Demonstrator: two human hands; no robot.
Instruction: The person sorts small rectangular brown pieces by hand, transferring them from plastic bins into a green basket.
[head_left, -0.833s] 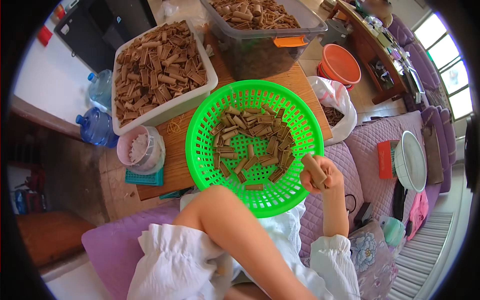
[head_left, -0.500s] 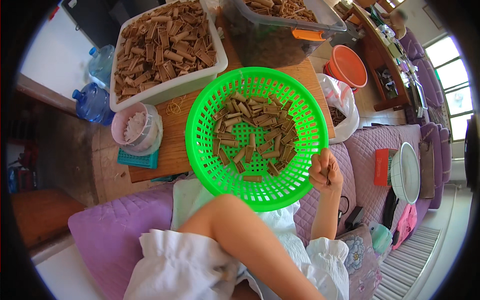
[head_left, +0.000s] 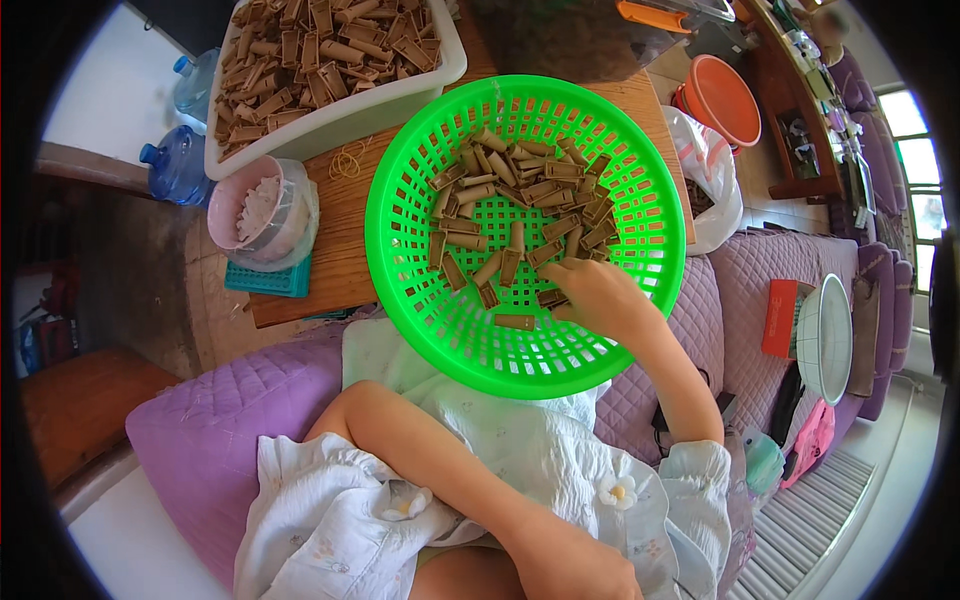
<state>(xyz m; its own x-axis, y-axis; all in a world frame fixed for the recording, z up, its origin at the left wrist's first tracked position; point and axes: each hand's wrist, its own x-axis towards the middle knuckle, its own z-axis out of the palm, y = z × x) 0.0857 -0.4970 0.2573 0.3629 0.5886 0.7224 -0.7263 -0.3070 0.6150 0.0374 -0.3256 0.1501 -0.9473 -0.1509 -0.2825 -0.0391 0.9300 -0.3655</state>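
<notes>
A round green mesh basket (head_left: 430,352) tilts over the wooden table's front edge, close to my body. Small brown hollow pieces (head_left: 480,190) lie scattered in it, some tube-like and some with an open side. My right hand (head_left: 600,298) reaches over the right rim into the basket. Its thumb and fingers are apart, with one brown piece (head_left: 550,298) between them; a firm grip on it is not visible. My left arm crosses my body, and my left hand (head_left: 575,568) is low at the picture's bottom edge, its fingers hidden.
A white tub (head_left: 330,115) heaped with similar brown pieces stands on the table (head_left: 335,235), beside a dark clear bin (head_left: 560,40). A pink bucket (head_left: 245,215) sits to the left on a teal crate (head_left: 268,280). Orange basins (head_left: 722,100) and a white bag (head_left: 715,200) are at right.
My right hand has moved from outside the basket's right rim into it, its fingers opening from a closed grip. My left elbow has shifted left and down, and my left hand has come into view.
</notes>
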